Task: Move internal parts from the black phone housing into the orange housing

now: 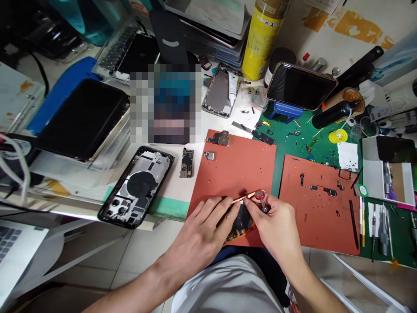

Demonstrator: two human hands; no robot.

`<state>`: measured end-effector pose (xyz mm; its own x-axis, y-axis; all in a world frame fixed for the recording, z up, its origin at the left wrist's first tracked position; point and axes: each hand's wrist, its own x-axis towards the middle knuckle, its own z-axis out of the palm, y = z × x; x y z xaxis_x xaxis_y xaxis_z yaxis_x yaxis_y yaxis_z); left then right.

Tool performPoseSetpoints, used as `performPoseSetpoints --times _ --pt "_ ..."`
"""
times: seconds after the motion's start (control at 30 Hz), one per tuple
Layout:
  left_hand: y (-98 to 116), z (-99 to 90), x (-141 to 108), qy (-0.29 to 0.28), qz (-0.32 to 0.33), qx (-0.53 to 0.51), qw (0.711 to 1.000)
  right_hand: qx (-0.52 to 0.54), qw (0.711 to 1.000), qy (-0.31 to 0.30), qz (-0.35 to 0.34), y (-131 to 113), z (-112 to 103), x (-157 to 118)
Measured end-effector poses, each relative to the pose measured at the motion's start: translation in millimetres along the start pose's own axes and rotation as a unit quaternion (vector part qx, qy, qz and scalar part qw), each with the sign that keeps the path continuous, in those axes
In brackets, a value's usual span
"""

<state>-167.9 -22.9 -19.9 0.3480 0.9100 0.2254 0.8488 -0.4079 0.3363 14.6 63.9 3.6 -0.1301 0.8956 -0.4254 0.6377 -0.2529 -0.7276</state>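
Note:
An opened phone (242,220) with an orange-gold frame and dark inner parts sits near the front edge of the left red mat (239,163). My left hand (208,226) is closed round its left side, fingers lying along the frame. At the right end, my right hand (276,219) is closed on a small screwdriver (259,194) with a round red cap and a metal body. The thumb of that hand presses close to the phone's upper edge. My fingers cover much of the phone, and the screwdriver's tip is hidden.
A camera module (223,138) and a small metal part (209,155) lie on the left mat. Left of it are a logic board (186,163) and a phone back housing (138,187). Small parts lie on the right mat (319,217). A propped phone (301,87) and yellow spray can (264,41) stand behind.

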Motion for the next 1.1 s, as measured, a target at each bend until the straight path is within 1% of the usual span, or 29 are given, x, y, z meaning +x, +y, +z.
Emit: performPoseSetpoints --times 0.2,0.7,1.1 --pt "1.3 1.4 -2.3 -0.015 -0.002 -0.002 1.000 0.024 0.999 -0.027 0.029 -1.5 -0.1 1.4" --pt "5.1 0.9 1.7 -0.010 -0.008 0.036 0.999 0.023 0.999 -0.017 0.015 -2.3 1.4 2.0" --pt "5.7 0.1 4.6 -0.009 -0.011 0.042 0.999 0.028 0.999 -0.017 0.018 -0.7 1.7 1.6"
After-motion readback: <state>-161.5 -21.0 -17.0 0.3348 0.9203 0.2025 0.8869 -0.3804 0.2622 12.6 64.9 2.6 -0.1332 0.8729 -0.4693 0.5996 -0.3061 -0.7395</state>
